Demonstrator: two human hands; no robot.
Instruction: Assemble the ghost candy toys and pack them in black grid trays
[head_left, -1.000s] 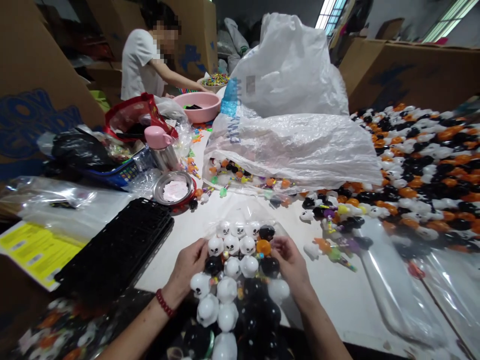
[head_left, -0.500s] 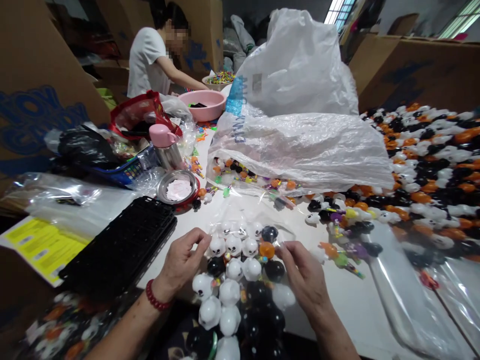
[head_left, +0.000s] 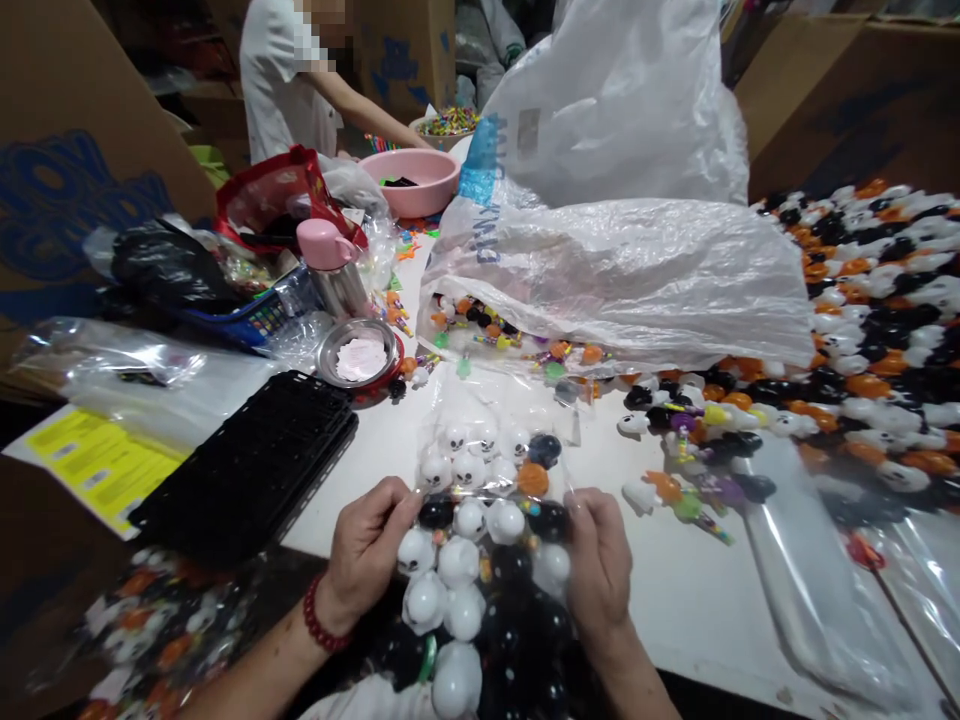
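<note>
A clear plastic bag (head_left: pixel 499 402) lies in front of me, its far end flat on the white table. Inside it sit rows of small round toys: white ones with printed faces (head_left: pixel 457 562), several black ones (head_left: pixel 517 625) and an orange one (head_left: pixel 532 479). My left hand (head_left: pixel 370 548), with a red bead bracelet on the wrist, pinches the bag's left edge. On the opposite side my right hand (head_left: pixel 601 556) grips the right edge, thumb toward the toys. The near end of the bag hangs toward my lap.
Stacked black plastic trays (head_left: pixel 247 460) lie at left, near a metal bowl (head_left: pixel 358 354) and a pink-lidded flask (head_left: pixel 334 268). A large white sack (head_left: pixel 615 270) spills toys at the back. Loose toys (head_left: pixel 885 330) pile up at right. Beyond a pink basin (head_left: pixel 420 182) a co-worker (head_left: pixel 281 95) reaches out.
Both hands have come down along the bag's sides, toward me. More of the bag's far end shows flat on the table. My view has tilted slightly downward.
</note>
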